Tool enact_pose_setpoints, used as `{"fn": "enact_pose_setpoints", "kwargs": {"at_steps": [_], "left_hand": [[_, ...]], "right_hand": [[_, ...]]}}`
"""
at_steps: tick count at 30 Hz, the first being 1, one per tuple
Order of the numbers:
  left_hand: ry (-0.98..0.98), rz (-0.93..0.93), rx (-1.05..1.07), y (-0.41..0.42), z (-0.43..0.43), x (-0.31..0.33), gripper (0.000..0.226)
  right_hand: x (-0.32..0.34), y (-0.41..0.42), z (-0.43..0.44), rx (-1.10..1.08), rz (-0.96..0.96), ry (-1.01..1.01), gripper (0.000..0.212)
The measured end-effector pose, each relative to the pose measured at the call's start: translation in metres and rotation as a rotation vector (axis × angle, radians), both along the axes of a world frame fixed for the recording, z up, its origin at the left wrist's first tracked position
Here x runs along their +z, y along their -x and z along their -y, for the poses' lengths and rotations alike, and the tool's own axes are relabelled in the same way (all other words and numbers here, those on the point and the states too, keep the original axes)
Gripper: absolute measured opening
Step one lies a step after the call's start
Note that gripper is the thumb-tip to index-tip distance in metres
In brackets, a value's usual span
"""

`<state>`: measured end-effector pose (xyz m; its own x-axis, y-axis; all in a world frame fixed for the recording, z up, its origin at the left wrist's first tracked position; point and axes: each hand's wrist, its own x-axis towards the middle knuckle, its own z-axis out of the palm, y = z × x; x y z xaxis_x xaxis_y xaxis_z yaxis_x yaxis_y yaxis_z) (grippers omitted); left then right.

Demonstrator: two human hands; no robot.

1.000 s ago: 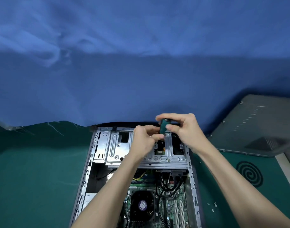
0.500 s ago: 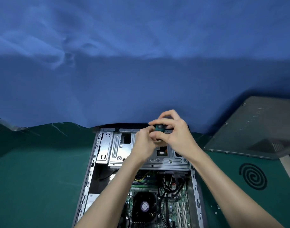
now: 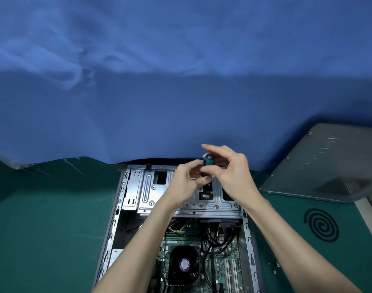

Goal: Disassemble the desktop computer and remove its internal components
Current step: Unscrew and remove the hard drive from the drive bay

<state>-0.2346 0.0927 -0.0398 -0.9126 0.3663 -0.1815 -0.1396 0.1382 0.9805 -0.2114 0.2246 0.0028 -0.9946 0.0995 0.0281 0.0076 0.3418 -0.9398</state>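
Both hands meet over the far end of the open desktop computer case [image 3: 117,218], closed around a green-handled screwdriver [image 3: 208,160]. The right hand [image 3: 233,176] curves round the handle from the right: its thumb lies against the lower part of the handle, while its fingers arch over the dark cap, the uppermost one lifted clear and pointing left. The left hand [image 3: 186,182] comes in from the left with its fingers curled, pinching the tool just below the handle; the shaft and tip are hidden behind the two hands, so where the tip sits cannot be told. The screwdriver stands roughly upright above the silver drive cage [image 3: 148,191], which spans the far end of the case.

Nearer the camera, both forearms cross over the case's inside. Between them show the green motherboard [image 3: 221,261], a black CPU cooler fan [image 3: 184,265] with a purple label at its hub, and a bundle of black cables [image 3: 212,235] running down from under the cage.

That case lies on its side on the green-covered bench [image 3: 43,229]. To the right, a few small screws [image 3: 276,266] lie on the bench near the case, with a black spiral mark [image 3: 321,225] farther out. Beyond those rests the grey side panel [image 3: 328,166]. A blue cloth [image 3: 181,92] hangs behind everything.
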Motion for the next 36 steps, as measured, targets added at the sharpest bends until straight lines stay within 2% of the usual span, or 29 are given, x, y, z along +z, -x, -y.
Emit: {"fn": "enact_pose_setpoints", "kwargs": {"at_steps": [2,4,9,14,16,19,22,25,28,30,33,36], "left_hand": [[0.010,0.003,-0.032,0.000,-0.001,0.001,0.024],[0.040,-0.005,0.010,-0.001,-0.004,0.000,0.014],[0.051,-0.026,0.123,-0.006,-0.007,-0.003,0.024],[-0.007,-0.007,0.017,-0.004,-0.004,-0.002,0.022],[0.021,-0.027,0.052,-0.004,-0.003,-0.004,0.014],[0.062,-0.063,0.067,-0.002,-0.003,-0.006,0.025],[0.014,-0.042,-0.027,0.000,0.000,-0.003,0.027],[0.046,-0.039,-0.008,0.002,0.000,-0.005,0.017],[0.087,-0.076,0.093,0.001,-0.002,-0.006,0.023],[0.095,-0.079,0.055,0.001,-0.001,-0.005,0.024],[0.082,-0.089,-0.040,0.002,0.001,-0.003,0.019],[0.137,-0.107,0.013,0.003,0.001,-0.005,0.011]], "right_hand": [[0.002,0.000,-0.003,0.002,0.026,0.055,0.043],[0.002,-0.001,-0.002,0.032,0.029,0.028,0.039],[-0.001,-0.004,0.005,-0.001,-0.016,-0.071,0.035],[0.002,-0.002,0.001,0.003,0.049,0.070,0.043],[0.002,-0.004,0.004,0.054,0.034,0.012,0.037],[-0.001,-0.006,0.010,0.016,-0.006,-0.101,0.035],[0.000,-0.004,0.006,-0.043,-0.014,-0.013,0.039],[0.003,-0.003,0.002,-0.018,0.044,0.093,0.039],[0.001,-0.003,0.007,0.020,0.018,-0.047,0.028],[0.001,-0.003,0.008,-0.004,0.005,-0.106,0.033],[0.003,-0.002,0.005,-0.033,-0.003,0.004,0.039],[0.004,-0.002,0.004,-0.014,0.021,0.065,0.038]]}}
